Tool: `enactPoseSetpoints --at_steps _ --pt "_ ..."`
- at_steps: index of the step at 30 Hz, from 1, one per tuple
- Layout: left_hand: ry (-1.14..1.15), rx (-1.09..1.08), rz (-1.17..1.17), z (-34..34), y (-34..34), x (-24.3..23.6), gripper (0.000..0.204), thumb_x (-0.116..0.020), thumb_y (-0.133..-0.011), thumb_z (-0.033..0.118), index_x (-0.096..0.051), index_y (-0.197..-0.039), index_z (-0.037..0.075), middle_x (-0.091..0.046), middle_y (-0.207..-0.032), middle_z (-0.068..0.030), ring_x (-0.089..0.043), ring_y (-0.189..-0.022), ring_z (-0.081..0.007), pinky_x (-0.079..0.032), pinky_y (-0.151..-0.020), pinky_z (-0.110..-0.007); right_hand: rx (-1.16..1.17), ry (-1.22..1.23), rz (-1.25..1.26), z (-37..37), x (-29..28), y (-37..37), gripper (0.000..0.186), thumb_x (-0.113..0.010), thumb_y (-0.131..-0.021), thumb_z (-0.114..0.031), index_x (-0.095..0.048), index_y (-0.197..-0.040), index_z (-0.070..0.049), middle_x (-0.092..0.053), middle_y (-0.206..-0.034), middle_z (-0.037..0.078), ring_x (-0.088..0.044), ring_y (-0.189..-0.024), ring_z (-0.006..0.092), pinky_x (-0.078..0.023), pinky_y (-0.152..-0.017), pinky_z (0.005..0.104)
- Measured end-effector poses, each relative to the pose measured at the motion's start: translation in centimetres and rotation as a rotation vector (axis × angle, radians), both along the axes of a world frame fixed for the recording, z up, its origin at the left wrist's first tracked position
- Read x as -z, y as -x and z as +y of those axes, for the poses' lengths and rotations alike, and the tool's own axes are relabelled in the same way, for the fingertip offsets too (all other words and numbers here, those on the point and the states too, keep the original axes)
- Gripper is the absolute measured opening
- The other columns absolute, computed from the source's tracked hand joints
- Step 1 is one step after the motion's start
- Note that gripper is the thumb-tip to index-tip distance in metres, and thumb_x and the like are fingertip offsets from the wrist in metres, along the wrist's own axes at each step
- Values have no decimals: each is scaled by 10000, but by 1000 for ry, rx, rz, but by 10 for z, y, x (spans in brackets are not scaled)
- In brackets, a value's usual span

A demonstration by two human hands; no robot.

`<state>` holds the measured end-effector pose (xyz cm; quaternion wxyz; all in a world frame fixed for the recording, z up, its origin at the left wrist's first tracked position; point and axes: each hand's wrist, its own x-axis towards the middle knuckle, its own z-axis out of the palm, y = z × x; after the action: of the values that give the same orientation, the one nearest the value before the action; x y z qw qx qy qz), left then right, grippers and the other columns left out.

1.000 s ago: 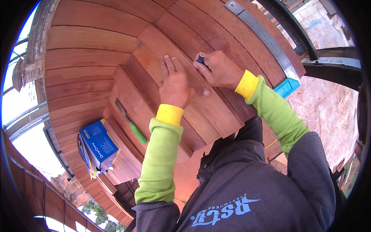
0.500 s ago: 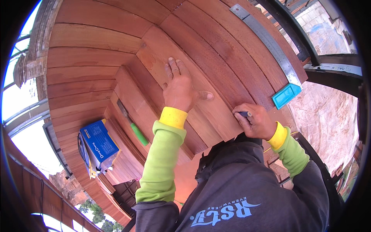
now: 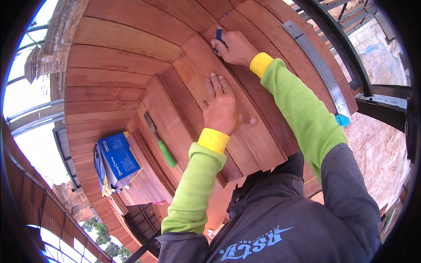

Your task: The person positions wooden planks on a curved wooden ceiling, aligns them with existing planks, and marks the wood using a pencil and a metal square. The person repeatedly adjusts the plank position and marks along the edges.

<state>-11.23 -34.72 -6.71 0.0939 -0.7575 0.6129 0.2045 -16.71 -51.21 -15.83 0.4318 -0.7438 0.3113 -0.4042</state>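
Observation:
My left hand lies flat with fingers spread on a reddish wooden board, which rests on other planks. My right hand grips a dark blue pencil beside the far end of that board, at its right edge. Whether the pencil's tip touches the wood is hidden by the fingers. Right of my right forearm lies a try square with a long metal blade and a turquoise handle, partly covered by my sleeve. To the left of my left hand is a chisel-like tool with a green handle.
A blue box stands on the stepped planks at the left. Wooden planks continue across the far side. Dark metal beams run along the right, with a brownish sheet-like surface below them.
My right hand has moved from the near end of the board to its far end, with the pencil still in it. My left hand stays flat on the board. The view has shifted slightly.

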Motion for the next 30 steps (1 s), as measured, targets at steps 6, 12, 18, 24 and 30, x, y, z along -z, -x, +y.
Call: enactPoseSetpoints --at_steps 6,12,18,24,30 --pt "-61 -11 -22 -4 5 -6 1341 -916 -441 414 -184 -1449 -80 -137 -1548 -255 -149 -1447 -366 -368 -1048 -542 49 -49 -44 -25 6 -22 300 -589 -870 -201 -577 -697 43 -580 -654 275 -576 -651 461 -456 -625 500" --pt "-57 -12 -8 -4 4 -8 1356 -913 -433 421 -170 -1441 -101 -130 -1532 -296 -141 -1442 -389 -361 -1068 -495 30 -68 -24 -43 7 -38 296 -589 -867 -197 -582 -695 44 -585 -659 272 -583 -658 460 -465 -634 495" --pt "-33 7 11 -4 3 -6 1341 -913 -437 414 -184 -1423 -128 -133 -1517 -326 -141 -1439 -397 -351 -1085 -458 48 -8 -20 -58 8 -50 307 -589 -869 -207 -590 -691 43 -594 -684 276 -599 -703 460 -480 -663 492" --pt "-23 9 10 -2 2 -5 1343 -913 -434 418 -189 -1422 -132 -135 -1512 -334 -155 -1433 -406 -343 -1092 -454 55 15 -32 -61 6 -54 325 -582 -874 -225 -594 -694 46 -601 -704 279 -603 -719 459 -481 -678 501" --pt "-21 17 -7 -3 3 -2 1340 -914 -441 425 -189 -1439 -99 -139 -1537 -280 -170 -1437 -383 -368 -1047 -528 49 -71 90 -38 2 -30 343 -564 -889 -252 -619 -752 58 -608 -701 281 -611 -727 464 -490 -680 494"
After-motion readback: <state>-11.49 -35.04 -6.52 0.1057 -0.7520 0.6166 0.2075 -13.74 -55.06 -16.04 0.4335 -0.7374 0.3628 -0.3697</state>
